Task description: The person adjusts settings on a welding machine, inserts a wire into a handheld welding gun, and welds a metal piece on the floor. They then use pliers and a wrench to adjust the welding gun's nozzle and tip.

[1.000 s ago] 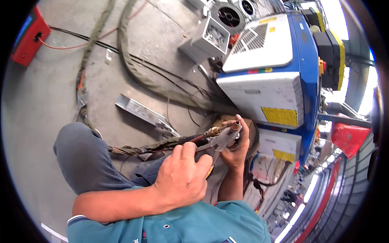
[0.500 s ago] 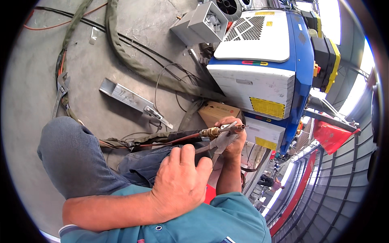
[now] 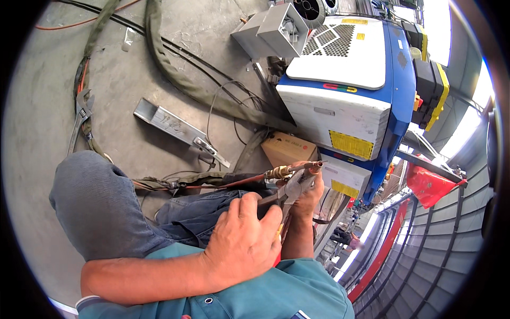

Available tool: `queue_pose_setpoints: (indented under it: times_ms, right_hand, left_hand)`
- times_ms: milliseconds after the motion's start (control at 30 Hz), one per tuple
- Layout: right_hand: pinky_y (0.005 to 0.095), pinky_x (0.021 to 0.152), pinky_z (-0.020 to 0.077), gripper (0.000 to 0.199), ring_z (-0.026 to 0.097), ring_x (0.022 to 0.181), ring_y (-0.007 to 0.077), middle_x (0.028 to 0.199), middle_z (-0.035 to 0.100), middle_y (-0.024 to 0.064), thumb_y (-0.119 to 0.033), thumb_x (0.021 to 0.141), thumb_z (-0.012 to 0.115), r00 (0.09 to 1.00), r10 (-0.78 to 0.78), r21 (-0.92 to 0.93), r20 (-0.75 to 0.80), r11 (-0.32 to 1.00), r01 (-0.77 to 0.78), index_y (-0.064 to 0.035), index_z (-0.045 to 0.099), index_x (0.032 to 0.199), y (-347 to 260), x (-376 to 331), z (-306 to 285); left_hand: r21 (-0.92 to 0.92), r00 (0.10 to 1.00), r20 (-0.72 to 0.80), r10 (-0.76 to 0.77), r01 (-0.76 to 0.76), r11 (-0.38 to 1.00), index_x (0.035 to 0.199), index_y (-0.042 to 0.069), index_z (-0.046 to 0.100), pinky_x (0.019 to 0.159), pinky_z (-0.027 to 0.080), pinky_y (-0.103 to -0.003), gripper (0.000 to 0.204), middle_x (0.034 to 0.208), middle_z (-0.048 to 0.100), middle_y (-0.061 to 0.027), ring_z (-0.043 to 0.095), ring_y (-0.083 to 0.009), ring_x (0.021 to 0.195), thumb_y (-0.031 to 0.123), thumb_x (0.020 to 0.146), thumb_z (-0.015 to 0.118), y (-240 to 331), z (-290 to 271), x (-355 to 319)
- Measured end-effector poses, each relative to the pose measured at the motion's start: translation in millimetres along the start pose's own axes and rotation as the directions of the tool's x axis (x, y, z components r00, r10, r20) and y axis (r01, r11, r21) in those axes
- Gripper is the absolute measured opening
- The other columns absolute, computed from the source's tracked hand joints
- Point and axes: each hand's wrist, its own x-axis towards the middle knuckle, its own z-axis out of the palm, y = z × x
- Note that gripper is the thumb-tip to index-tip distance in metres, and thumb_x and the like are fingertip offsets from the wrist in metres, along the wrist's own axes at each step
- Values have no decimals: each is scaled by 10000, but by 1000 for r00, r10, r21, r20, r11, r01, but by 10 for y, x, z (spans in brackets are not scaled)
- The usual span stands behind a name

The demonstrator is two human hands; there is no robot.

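My left hand [image 3: 241, 239] is wrapped round the handles of grey metal pliers [image 3: 294, 190]. Their jaws lie against the copper-coloured tip [image 3: 316, 166] of a slim metal tube. That tube runs out of a brass fitting [image 3: 277, 173], on the end of a cable in a dark fabric sleeve [image 3: 234, 179]. My right hand [image 3: 311, 194] is closed round the tube and fitting from behind, its fingers partly hidden by the pliers. Whether the jaws grip the tip tightly I cannot tell.
On the concrete floor lie a metal channel piece [image 3: 175, 127], an adjustable wrench [image 3: 81, 117] and thick sleeved cables [image 3: 180, 87]. A cardboard box [image 3: 287, 151] stands just beyond my hands, before a blue and white machine [image 3: 334, 106]. My knee [image 3: 95, 202] is bent at left.
The pliers' jaws have moved up to the copper tip, and the handles look closer together. My left hand has shifted slightly right; the fingers of my right hand sit lower behind the tube.
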Motion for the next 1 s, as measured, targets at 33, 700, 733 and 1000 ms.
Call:
queue_pose_setpoints:
  times_ms: [33, 700, 733, 1000]
  right_hand:
    - [315, 689, 602, 341, 682, 811, 190, 978, 673, 114, 18, 793, 794, 1000, -6, -21, -8, 1000, 6, 8, 607, 1077, -20, -4, 9]
    - [308, 753, 567, 528, 679, 848, 163, 994, 690, 73, 25, 632, 913, 998, -62, -99, 16, 993, 63, -22, 625, 1072, -105, -5, 95]
    - [310, 756, 567, 528, 679, 852, 164, 996, 688, 73, 26, 632, 913, 998, -53, -94, 16, 994, 54, -22, 625, 1071, -108, -10, 98]
    - [323, 787, 566, 527, 666, 890, 172, 1008, 660, 77, 49, 630, 900, 997, -59, -93, 39, 994, 63, -25, 612, 1065, -48, -32, 58]
  left_hand:
    - [15, 1000, 4, -3, 3, 1000, 1057, 2, 576, 783, 527, -472, 417, 1131, 497, -281, 559, -416, 976, 146, 711, 759, -19, 4, 10]
    - [73, 993, 116, 3, -12, 997, 778, 4, 607, 534, 572, -409, 179, 924, 499, -228, 625, -348, 739, 135, 705, 706, -104, -109, 104]
    - [71, 992, 125, -2, -7, 997, 779, -4, 616, 544, 586, -411, 153, 918, 505, -227, 630, -355, 741, 123, 737, 689, -100, -125, 113]
    - [85, 990, 143, 12, -25, 996, 765, 7, 598, 534, 567, -418, 225, 922, 494, -227, 631, -347, 742, 148, 650, 731, -128, -117, 109]
